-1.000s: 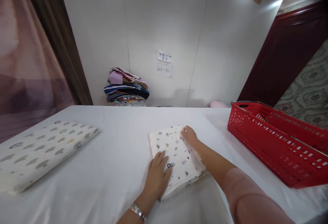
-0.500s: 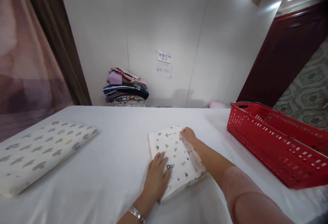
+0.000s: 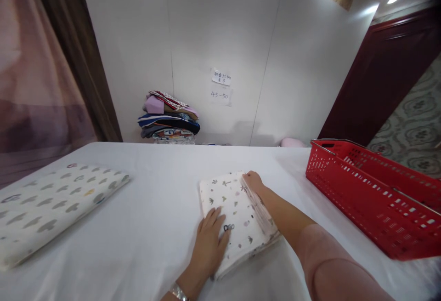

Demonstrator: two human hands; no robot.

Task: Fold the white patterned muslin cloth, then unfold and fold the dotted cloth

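A folded white cloth with small printed plants and shapes [image 3: 237,209] lies on the white-covered table, right of the middle. My left hand [image 3: 211,241] rests flat on its near left part, fingers spread. At its far right corner my right hand [image 3: 253,181] has its fingers closed on the cloth's edge, where folded layers show along the right side. Another folded cloth, white with grey cloud-like shapes [image 3: 62,200], lies at the left of the table, touched by neither hand.
A red perforated basket [image 3: 361,200] stands on the table at the right. Behind the table's far edge, a stack of folded fabrics [image 3: 168,119] is against the white wall, with paper notes [image 3: 220,85] beside it. Curtains [image 3: 51,62] hang at the left.
The view has shifted very slightly. Both hands stay in nearly the same places on the printed cloth, whose right side looks a little more spread.
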